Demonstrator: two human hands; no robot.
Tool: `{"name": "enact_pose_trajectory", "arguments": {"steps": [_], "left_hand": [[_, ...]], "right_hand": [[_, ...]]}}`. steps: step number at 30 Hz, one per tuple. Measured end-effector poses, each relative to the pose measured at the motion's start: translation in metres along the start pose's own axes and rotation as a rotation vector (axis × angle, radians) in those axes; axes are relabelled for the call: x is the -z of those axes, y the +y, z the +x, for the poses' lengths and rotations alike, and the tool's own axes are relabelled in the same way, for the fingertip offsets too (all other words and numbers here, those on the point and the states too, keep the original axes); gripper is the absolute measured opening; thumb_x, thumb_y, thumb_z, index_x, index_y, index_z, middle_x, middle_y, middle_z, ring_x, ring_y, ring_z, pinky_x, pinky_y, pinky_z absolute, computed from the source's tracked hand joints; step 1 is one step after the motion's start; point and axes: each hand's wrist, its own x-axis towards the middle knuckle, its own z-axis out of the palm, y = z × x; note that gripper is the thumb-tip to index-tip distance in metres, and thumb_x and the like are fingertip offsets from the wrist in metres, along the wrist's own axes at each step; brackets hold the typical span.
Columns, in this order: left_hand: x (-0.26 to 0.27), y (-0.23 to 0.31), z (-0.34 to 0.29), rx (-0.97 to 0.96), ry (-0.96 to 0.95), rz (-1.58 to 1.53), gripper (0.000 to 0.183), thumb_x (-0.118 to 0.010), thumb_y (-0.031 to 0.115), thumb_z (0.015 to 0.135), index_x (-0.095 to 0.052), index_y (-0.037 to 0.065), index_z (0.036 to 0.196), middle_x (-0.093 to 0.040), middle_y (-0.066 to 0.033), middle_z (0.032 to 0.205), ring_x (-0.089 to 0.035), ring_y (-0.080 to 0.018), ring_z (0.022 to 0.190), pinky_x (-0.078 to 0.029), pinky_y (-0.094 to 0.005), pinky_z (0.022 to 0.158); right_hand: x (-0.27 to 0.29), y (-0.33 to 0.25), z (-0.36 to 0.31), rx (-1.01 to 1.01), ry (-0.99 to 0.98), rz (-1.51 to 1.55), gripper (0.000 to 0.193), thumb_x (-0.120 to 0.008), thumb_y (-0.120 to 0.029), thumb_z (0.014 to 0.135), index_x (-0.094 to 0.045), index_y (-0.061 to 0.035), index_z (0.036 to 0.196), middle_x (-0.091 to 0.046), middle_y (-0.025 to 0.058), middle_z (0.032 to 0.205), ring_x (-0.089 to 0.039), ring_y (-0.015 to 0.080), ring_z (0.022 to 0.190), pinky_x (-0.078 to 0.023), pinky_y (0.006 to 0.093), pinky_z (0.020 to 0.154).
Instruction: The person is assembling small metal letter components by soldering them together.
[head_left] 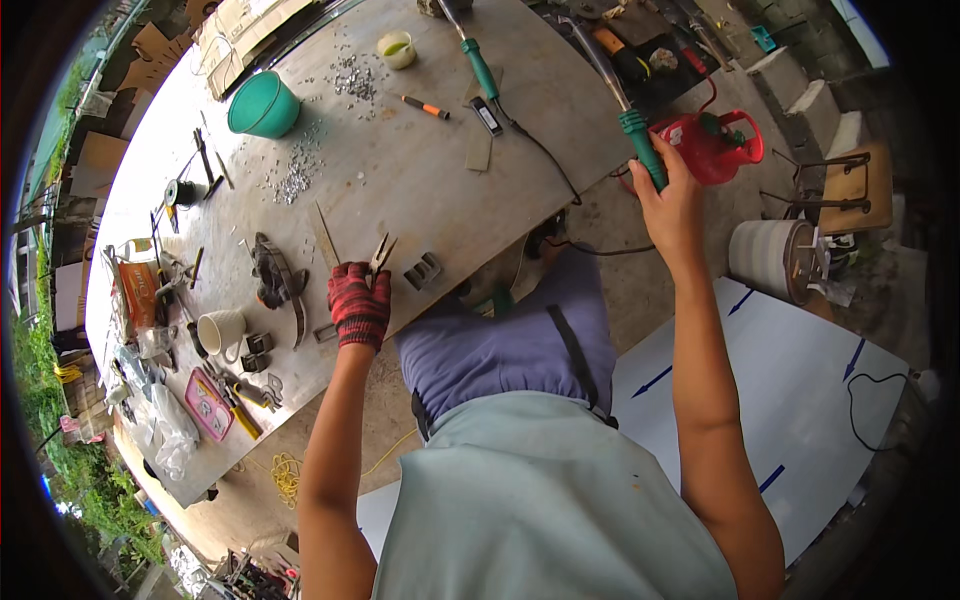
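Observation:
My left hand, in a red and black knit glove, is closed at the table's near edge. The open jaws of slim-nosed pliers stick out beyond its fingers; the handles are hidden in the grip. Just right of it sits a small grey metal frame piece. My bare right hand is wrapped round the green handle of a torch-like tool, held off the table's right side. Its long metal tube points up and away, and a thin red line curls beside the handle.
Across the metal-topped table lie small metal bits, a green bucket, a green-handled soldering iron with a black cable, an orange-handled tool and a mug. A red gas cylinder stands beyond my right hand.

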Motion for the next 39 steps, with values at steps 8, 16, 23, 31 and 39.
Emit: {"name": "enact_pose_trajectory", "arguments": {"steps": [8,16,23,31,39], "left_hand": [[-0.011,0.01,0.003,0.063,0.062,0.033,0.038,-0.079,0.033,0.084,-0.071,0.009,0.112,-0.064,-0.0157,0.125,-0.057,-0.0385,0.119,-0.044,-0.0513,0.103],[-0.024,0.007,0.003,0.077,0.067,0.066,0.047,-0.081,0.036,0.081,-0.068,0.01,0.118,-0.062,-0.0168,0.128,-0.054,-0.0406,0.122,-0.042,-0.0533,0.105],[-0.01,-0.001,0.008,-0.092,0.103,-0.188,0.056,-0.074,0.016,0.081,-0.059,0.017,0.135,-0.058,-0.0152,0.14,-0.052,-0.0404,0.128,-0.041,-0.0521,0.109],[0.024,0.02,0.04,-0.59,-0.482,-0.099,0.092,-0.085,0.014,0.068,-0.049,0.026,0.152,-0.045,-0.0003,0.161,-0.048,-0.0358,0.14,-0.038,-0.0513,0.116],[0.0,0.029,0.056,-0.737,-0.481,-0.057,0.068,-0.082,0.02,0.074,-0.059,0.025,0.138,-0.052,0.0001,0.154,-0.054,-0.0338,0.131,-0.041,-0.0512,0.11]], "right_hand": [[-0.117,0.038,0.129,0.193,-0.029,-0.181,0.048,-0.067,-0.014,0.097,-0.052,-0.0059,0.142,-0.062,0.0187,0.124,-0.064,0.0397,0.113,-0.054,0.0469,0.091],[-0.233,0.068,0.209,0.292,0.008,-0.279,0.058,-0.069,-0.013,0.096,-0.046,-0.0146,0.149,-0.057,0.0141,0.128,-0.059,0.0381,0.115,-0.05,0.0503,0.097],[-0.247,0.102,0.226,0.277,-0.107,-0.228,0.055,-0.064,-0.017,0.1,-0.045,-0.006,0.151,-0.052,0.0242,0.144,-0.051,0.0459,0.131,-0.043,0.0508,0.108],[-0.225,0.11,0.217,0.179,-0.125,-0.136,0.058,-0.067,-0.024,0.102,-0.047,-0.008,0.153,-0.055,0.0232,0.145,-0.054,0.0407,0.133,-0.047,0.0476,0.106],[-0.139,0.042,0.102,0.162,-0.077,-0.04,0.037,-0.064,-0.025,0.104,-0.064,-0.007,0.136,-0.063,0.0096,0.126,-0.065,0.0169,0.097,-0.056,0.0295,0.081]]}}
